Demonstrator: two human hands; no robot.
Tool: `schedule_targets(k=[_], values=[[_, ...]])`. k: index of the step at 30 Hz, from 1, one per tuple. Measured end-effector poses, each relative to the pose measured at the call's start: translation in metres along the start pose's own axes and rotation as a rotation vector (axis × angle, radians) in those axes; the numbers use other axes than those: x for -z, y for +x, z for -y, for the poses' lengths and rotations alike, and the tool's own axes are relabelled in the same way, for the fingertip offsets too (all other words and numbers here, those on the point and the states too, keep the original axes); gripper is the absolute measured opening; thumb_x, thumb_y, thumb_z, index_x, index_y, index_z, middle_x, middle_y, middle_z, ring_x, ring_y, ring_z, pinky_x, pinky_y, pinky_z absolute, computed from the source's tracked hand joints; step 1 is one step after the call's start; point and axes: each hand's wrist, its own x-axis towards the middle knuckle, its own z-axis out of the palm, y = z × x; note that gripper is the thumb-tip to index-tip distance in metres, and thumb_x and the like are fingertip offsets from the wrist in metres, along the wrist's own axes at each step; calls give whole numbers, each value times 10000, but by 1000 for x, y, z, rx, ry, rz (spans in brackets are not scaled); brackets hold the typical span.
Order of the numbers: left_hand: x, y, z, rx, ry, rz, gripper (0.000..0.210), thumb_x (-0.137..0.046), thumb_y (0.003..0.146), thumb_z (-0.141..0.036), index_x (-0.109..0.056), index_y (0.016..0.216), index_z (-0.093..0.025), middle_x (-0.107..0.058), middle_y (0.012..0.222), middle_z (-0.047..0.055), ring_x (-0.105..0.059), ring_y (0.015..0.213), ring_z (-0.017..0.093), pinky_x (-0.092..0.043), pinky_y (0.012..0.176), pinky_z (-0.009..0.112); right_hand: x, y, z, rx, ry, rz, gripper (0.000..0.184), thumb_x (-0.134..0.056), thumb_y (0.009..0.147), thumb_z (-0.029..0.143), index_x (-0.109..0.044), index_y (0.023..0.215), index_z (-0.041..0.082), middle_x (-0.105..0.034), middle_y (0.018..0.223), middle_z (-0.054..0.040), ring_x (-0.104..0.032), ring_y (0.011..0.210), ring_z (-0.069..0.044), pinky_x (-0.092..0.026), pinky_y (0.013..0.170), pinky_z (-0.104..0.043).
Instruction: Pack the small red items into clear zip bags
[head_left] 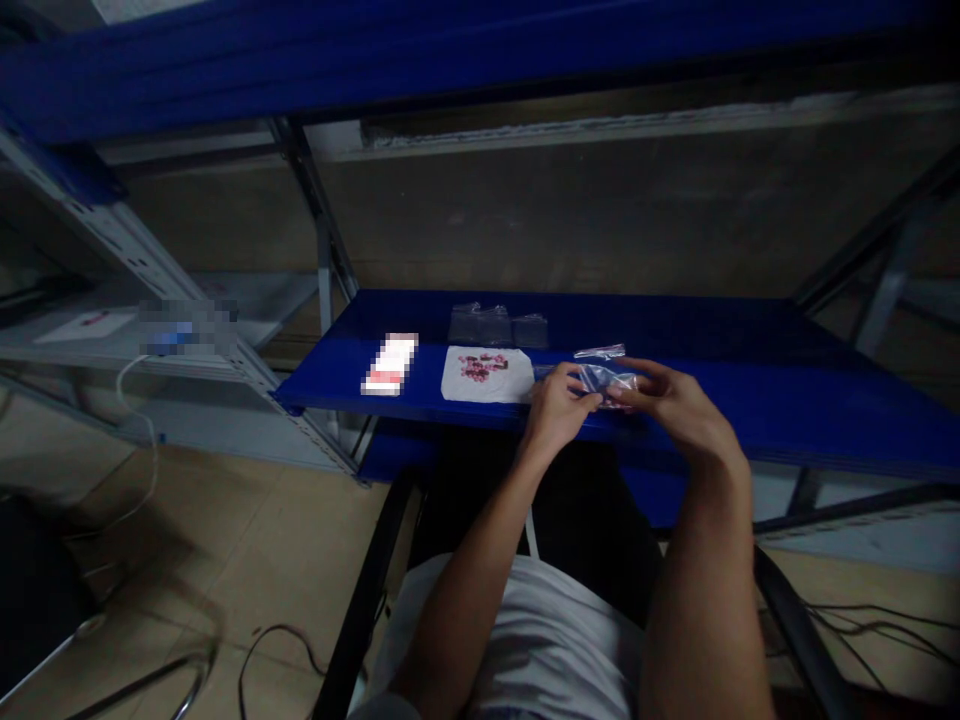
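Both hands are on a clear plastic zip bag (pixel 598 376) at the front of the blue shelf (pixel 720 400). My left hand (pixel 557 402) grips the bag's left side, thumb toward the middle. On its right side, the fingers and thumb of my right hand (pixel 667 395) close around the plastic. Something small and pinkish shows at the bag's lower edge, too small to name. Left of my hands, a white sheet (pixel 454 385) bears a cluster of small pink and dark red pieces (pixel 484 367).
Several empty clear bags (pixel 480 325) lie behind the white sheet. A blurred-out bright flat object (pixel 390 364) is on the shelf's left part. Metal uprights (pixel 322 240) and an upper blue shelf (pixel 480 60) frame the space. Cables (pixel 289 640) trail on the floor.
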Motion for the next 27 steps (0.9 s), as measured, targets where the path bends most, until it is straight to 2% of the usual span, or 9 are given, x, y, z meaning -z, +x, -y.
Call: schedule_targets(k=[4,6,8,10,13,15,18,21,27], values=[[-16,-5,-2,-82,201,-106,577,-790,859,-192,-555,1386,-214,-736,1068,91,-718,926,217,-546,921,356,2,10,-18,6,-282,-184,715,-846,687,471,-694,1294,123,-759,808,-93,-700,686,-265,-538,664,-383],[-18,-10,-3,-140,264,-136,628,-745,892,-175,-502,1469,-218,-703,1168,126,-703,1035,246,-535,965,365,-1,14,-24,4,-456,-262,660,-820,715,415,-694,1293,123,-777,861,-118,-734,785,-301,-548,745,-404],[-17,-16,-5,-195,352,-156,628,-708,917,-170,-494,1504,-233,-651,1279,150,-671,1128,270,-519,1008,378,-4,16,-28,8,-575,-279,648,-806,733,356,-678,1323,122,-789,921,-138,-748,901,-326,-544,825,-408],[-14,-21,-7,-188,464,-149,536,-688,935,-191,-572,1455,-259,-623,1312,146,-655,1141,287,-525,991,387,-8,16,-31,5,-646,-256,659,-796,744,315,-654,1356,115,-793,941,-146,-749,953,-337,-539,859,-404],[-9,-25,-4,-134,606,-126,306,-686,946,-246,-733,1247,-271,-644,1219,126,-643,1111,303,-543,908,389,-12,17,-33,4,-721,-238,652,-779,764,317,-640,1365,105,-789,934,-149,-749,928,-340,-540,833,-399],[-7,-24,2,-134,645,-115,218,-681,954,-275,-782,1145,-251,-660,1157,129,-618,1123,316,-540,903,401,-12,17,-33,22,-766,-234,578,-739,805,346,-667,1331,116,-783,928,-148,-747,901,-332,-537,801,-391],[-6,-21,9,-160,651,-101,212,-652,975,-315,-807,1091,-226,-677,1121,138,-590,1125,326,-532,910,422,-9,17,-33,49,-816,-177,435,-632,894,368,-719,1254,141,-783,912,-142,-744,897,-319,-523,794,-384],[-7,-22,9,-180,669,-104,230,-631,989,-340,-812,1073,-227,-684,1097,134,-590,1090,317,-531,882,416,-3,17,-34,63,-835,-150,416,-575,931,371,-731,1239,140,-791,939,-151,-741,914,-321,-515,811,-391],[8,-25,-10,-188,656,-138,229,-603,993,-271,-796,1113,-246,-683,1084,128,-608,1055,297,-518,911,404,-9,13,-19,107,-768,-288,360,-573,919,355,-766,1139,145,-789,951,-174,-737,884,-322,-519,822,-409]])
